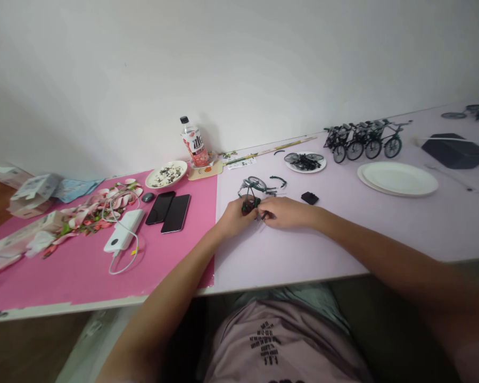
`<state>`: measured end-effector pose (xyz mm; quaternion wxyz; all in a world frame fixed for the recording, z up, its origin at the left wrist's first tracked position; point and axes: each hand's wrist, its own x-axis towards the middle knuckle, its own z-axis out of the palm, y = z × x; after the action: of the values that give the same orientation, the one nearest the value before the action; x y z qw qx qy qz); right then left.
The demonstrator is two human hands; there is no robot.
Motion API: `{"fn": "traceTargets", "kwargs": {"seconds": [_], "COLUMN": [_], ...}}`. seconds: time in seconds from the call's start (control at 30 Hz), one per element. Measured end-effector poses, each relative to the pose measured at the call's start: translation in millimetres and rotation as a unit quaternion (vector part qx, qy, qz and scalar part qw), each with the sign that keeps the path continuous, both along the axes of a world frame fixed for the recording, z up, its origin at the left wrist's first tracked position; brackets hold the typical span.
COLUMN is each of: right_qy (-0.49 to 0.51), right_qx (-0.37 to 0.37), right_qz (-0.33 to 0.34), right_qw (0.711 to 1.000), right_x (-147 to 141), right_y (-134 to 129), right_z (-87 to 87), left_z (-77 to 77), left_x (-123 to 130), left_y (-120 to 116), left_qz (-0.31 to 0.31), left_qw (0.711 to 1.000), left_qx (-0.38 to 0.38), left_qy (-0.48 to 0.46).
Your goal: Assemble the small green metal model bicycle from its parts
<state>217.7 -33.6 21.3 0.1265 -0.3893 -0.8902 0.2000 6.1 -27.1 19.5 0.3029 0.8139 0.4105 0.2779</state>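
Note:
My left hand (238, 217) is closed around a partly built dark model bicycle (250, 192), low over the pale part of the table. A spoked wheel shows beyond my fingers; the rest is largely hidden. Against it, my right hand (281, 213) pinches a small dark thin part (263, 216) whose kind I cannot make out. Just beyond the hands lies a curved dark strip (278, 180), apart from the bicycle. Right of my right hand sits a small black block-like piece (310, 198).
Finished model bicycles (363, 142) stand in a row at the back right. Nearby are a plate of dark parts (305, 169), stacked white plates (399, 178) and a dark box (457, 150). Leftward lie phones (175, 214), a white power bank (123, 231), petals (91, 213) and a bottle (195, 143).

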Motion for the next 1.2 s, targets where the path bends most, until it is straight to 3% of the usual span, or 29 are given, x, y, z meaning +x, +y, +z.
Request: {"fn": "traceTargets", "kwargs": {"seconds": [1.2], "right_qy": [-0.003], "right_qx": [0.011], "right_qz": [0.003], "right_qw": [1.0], "right_x": [-0.8], "right_y": [0.6], "right_z": [-1.7], "left_z": [-1.5], "left_x": [-0.4], "left_y": [1.1], "left_qz": [-0.003], "left_qw": [1.0], "left_qx": [-0.002], "left_qy": [-0.004]}}
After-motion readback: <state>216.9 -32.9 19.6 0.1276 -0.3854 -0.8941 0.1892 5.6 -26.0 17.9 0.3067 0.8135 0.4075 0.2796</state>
